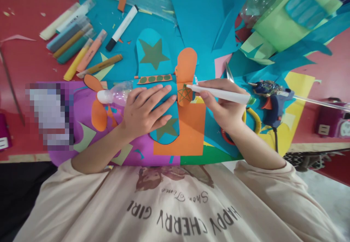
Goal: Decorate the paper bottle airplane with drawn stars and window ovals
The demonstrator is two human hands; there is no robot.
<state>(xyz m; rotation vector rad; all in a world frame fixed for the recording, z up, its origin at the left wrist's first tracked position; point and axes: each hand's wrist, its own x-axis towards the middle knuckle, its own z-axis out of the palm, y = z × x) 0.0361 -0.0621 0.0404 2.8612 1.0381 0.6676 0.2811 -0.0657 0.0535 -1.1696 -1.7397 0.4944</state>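
My left hand (pixel 150 108) lies with fingers spread over a bottle-shaped craft wrapped in blue paper, its clear neck and white cap (pixel 102 96) pointing left. Blue rounded wings with green stars (pixel 153 53) stick out above and below it. At its right end is an orange rounded piece (pixel 187 65) with a green star outline (pixel 185 93). My right hand (pixel 225 105) is closed round a white marker (pixel 221 93) with a green end, its tip touching the star outline. An orange strip with green dots (pixel 155 79) sits above my left fingers.
Several markers (pixel 68 34) lie at the upper left. A glue gun (pixel 273 103) rests at the right, near yellow-handled scissors (pixel 257 119). Blue sheets (pixel 205 15), an orange sheet (pixel 191 132) and paper scraps cover the red table (pixel 22 66). A blurred-out object lies left.
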